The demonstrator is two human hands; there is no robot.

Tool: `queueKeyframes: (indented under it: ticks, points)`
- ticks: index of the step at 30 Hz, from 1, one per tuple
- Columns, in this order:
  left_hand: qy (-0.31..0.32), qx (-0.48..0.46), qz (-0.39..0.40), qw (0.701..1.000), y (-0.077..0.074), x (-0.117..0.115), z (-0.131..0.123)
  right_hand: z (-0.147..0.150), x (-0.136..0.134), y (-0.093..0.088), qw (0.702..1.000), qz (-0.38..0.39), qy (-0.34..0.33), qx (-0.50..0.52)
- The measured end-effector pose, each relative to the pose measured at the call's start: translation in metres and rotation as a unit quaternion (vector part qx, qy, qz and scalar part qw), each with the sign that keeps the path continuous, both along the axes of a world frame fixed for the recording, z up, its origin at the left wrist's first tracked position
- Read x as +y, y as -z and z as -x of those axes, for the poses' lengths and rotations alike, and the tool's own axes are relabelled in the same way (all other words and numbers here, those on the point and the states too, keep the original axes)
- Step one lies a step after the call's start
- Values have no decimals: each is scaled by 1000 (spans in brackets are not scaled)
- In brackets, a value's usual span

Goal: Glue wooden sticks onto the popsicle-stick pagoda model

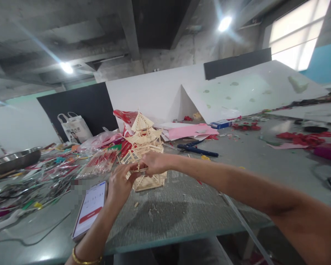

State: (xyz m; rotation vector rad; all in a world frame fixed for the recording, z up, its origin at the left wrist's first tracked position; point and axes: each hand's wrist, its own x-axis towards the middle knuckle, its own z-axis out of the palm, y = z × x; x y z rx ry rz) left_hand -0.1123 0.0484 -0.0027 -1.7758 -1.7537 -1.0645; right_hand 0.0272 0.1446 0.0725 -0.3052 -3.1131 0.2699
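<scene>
A pale model pagoda (145, 136), built from thin wooden sticks with tiered roofs and a pointed top, stands upright on the table. Both my hands meet at its near side, in front of the lower tiers. My left hand (121, 180) has its fingers closed around one end of a thin wooden stick (140, 170). From the right, my right hand (156, 163) reaches in with bent fingers, pinching at the same stick. The fingers partly hide the stick and the pagoda's middle, so whether the stick touches the model is unclear.
A phone (91, 209) lies beside my left forearm. Blue-handled pliers (198, 148) rest behind my right arm. Bagged sticks (99, 163), cables and scraps crowd the left, near a metal bowl (15, 161). Pink sheets (189, 130) lie behind. The table's front edge (182, 239) is near.
</scene>
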Motion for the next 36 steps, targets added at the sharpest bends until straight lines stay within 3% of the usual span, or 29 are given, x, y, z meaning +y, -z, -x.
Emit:
queueKeyframes:
  ticks: [13, 25, 30, 36]
  points:
    - [83, 29, -35, 995, 7, 4, 8, 1, 3, 5, 1000, -7, -12, 11]
    - [59, 48, -43, 996, 11, 4, 9, 1, 6, 9, 998, 52, -10, 25]
    - [21, 33, -22, 999, 11, 2, 8, 0, 5, 8, 999, 38, -8, 24]
    - [42, 8, 20, 999, 10, -1, 12, 0, 3, 8, 1000, 17, 7, 25]
